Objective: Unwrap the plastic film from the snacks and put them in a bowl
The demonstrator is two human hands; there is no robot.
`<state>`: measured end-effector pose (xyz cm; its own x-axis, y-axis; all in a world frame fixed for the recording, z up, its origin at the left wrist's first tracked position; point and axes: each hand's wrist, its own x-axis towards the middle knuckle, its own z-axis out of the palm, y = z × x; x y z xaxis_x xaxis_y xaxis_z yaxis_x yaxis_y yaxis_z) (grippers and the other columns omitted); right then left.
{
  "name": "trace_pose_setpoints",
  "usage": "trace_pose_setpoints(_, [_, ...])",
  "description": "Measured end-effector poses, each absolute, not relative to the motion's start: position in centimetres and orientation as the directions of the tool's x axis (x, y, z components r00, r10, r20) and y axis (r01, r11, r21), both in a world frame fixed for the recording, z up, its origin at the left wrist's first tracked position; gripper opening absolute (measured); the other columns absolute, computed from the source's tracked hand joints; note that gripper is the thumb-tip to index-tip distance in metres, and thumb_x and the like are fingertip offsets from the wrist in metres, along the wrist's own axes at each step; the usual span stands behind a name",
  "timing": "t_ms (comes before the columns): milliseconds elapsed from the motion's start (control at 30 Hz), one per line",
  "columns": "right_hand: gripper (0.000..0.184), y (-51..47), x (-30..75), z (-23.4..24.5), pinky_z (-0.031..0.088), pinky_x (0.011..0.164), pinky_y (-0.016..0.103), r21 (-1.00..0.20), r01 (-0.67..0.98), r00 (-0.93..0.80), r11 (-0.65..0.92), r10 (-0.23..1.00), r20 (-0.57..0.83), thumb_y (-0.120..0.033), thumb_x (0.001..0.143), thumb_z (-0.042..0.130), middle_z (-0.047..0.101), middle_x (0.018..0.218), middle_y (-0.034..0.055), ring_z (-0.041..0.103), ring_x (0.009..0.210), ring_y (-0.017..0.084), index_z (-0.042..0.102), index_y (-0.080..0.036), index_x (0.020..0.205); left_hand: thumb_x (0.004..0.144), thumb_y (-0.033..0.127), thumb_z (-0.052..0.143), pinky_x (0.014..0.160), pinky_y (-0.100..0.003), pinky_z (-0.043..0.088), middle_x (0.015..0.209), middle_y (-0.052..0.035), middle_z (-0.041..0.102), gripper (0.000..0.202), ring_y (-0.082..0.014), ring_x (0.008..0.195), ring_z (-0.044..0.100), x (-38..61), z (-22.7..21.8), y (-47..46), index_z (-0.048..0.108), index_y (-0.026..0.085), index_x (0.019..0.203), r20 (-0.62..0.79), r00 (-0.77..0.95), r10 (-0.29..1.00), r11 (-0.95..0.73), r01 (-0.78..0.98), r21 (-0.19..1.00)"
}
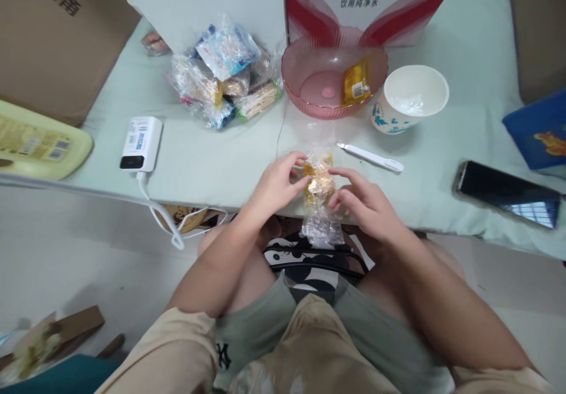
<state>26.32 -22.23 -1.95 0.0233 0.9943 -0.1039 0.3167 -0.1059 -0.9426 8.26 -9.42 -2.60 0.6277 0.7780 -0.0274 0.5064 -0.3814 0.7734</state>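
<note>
A yellow-and-clear plastic snack packet lies at the table's front edge, its crinkled clear end hanging over. What is inside is blurred by glare. My left hand is at the packet's left side, thumb and fingers apart with their tips at the wrapper. On the right side, my right hand has its index finger stretched to the packet's edge and the other fingers loosely bent. Just beyond my right hand lies a slim white utility knife.
Behind stand a pink ribbed bowl holding a yellow packet, and a paper cup. Several wrapped items are piled left of them. A white power bank with a cable, a phone and boxes surround the space.
</note>
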Motion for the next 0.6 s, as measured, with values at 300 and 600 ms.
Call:
trace_pose_setpoints(300, [0.045, -21.9, 27.8, -2.3, 0.049, 0.076, 0.037, -0.712, 0.689, 0.3, -0.139, 0.948, 0.106, -0.04, 0.099, 0.04, 0.073, 0.09, 0.008, 0.067, 0.085, 0.023, 0.076, -0.022, 0.079, 0.083, 0.007, 0.059, 0.073, -0.028, 0.05, 0.101, -0.0041, 0.069, 0.017, -0.0122, 0.077, 0.062, 8.8, -3.7, -8.6, 0.066, 0.019, 0.093, 0.077, 0.613, 0.786, -0.443, 0.472, 0.762])
trace_pose_setpoints(600, [0.027, -22.4, 28.4, -4.1, 0.046, 0.083, 0.049, -0.353, 0.922, 0.286, -0.16, 0.897, 0.338, -0.019, 0.082, 0.059, 0.061, 0.104, 0.0133, 0.054, 0.095, 0.031, 0.079, -0.025, 0.1, 0.079, 0.039, 0.076, 0.075, -0.031, 0.044, 0.082, -0.0015, 0.059, 0.025, -0.0162, 0.074, 0.054, 10.6, -2.5, -10.9, 0.059, 0.021, 0.078, -0.015, 0.561, 0.828, -0.374, 0.572, 0.73])
